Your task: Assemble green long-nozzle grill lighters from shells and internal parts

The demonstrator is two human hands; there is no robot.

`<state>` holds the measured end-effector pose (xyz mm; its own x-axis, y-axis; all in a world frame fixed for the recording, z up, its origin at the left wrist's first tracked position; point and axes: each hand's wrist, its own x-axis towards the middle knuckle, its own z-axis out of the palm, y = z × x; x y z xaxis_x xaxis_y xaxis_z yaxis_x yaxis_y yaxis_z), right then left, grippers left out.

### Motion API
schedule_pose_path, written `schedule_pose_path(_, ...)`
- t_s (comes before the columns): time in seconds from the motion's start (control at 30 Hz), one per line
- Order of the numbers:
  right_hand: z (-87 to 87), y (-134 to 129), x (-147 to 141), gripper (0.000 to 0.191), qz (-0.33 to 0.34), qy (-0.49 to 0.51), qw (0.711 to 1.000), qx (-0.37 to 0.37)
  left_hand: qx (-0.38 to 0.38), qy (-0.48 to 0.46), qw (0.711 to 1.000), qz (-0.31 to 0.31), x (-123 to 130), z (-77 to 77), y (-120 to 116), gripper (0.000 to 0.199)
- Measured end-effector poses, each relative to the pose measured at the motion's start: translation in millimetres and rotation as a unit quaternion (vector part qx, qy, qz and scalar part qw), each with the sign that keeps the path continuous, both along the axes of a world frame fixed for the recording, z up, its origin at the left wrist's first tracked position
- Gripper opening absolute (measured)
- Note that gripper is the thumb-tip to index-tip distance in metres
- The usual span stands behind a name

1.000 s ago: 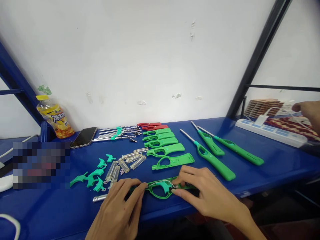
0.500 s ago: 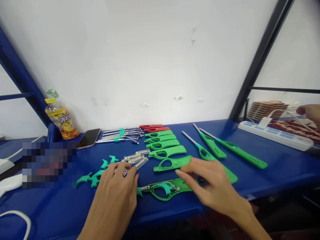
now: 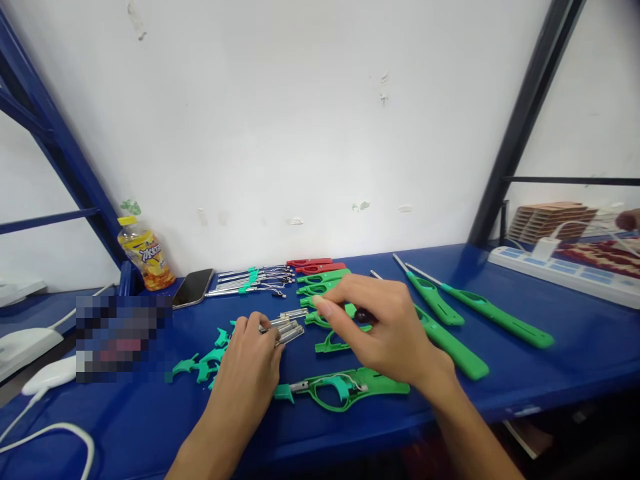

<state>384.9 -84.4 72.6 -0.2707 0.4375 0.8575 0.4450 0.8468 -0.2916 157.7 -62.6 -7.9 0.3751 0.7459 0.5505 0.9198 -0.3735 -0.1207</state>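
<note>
My left hand point(image 3: 253, 363) is closed at a small pile of clear plastic tubes point(image 3: 289, 331), its fingertips hidden against one of them. My right hand point(image 3: 385, 327) is raised over the green lighter shells, fingers curled around a tool with a dark rounded handle point(image 3: 363, 315); its working end is hidden. Below the hands lies an open green lighter half-shell point(image 3: 385, 382) holding a metal rod end, a teal trigger point(image 3: 341, 387) and thin wires. More green half-shells point(image 3: 325, 277) lie in a column, partly behind my right hand. Loose teal triggers point(image 3: 205, 365) lie left of my left hand.
Wired metal rods point(image 3: 245, 281) and red shells point(image 3: 313, 265) lie near the wall. Long green lighters point(image 3: 500, 317) lie to the right, before a white power strip point(image 3: 590, 273). A phone point(image 3: 193, 288) and drink bottle point(image 3: 147, 257) stand left. Another person's hand point(image 3: 627, 220) shows far right.
My right hand has moved left and up, from the open half-shell to over the column of shells, with the dark-handled tool in it. My left hand stays at the tubes. The view has shifted slightly.
</note>
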Motion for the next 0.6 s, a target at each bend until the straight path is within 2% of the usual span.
schedule_pose_path(0.1,-2.6,2.8,1.3,0.028,-0.008,-0.032,0.999,-0.026,-0.002,-0.008,1.000,0.001,-2.5,-1.0,1.5,0.022)
schedule_pose_path(0.27,-5.2,7.5,3.0,0.026,-0.066,-0.059,0.992,-0.086,-0.017,-0.020,1.000,-0.009,-6.6,-0.6,6.3,0.034)
schedule_pose_path(0.4,-7.9,10.0,1.8,0.024,-0.069,-0.099,0.987,-0.106,-0.041,-0.036,0.999,-0.002,-5.1,2.3,4.0,0.022)
schedule_pose_path(0.6,-10.7,11.5,0.8,0.022,-0.070,-0.122,0.985,-0.099,-0.077,-0.052,0.996,-0.017,1.3,4.2,-3.0,0.017)
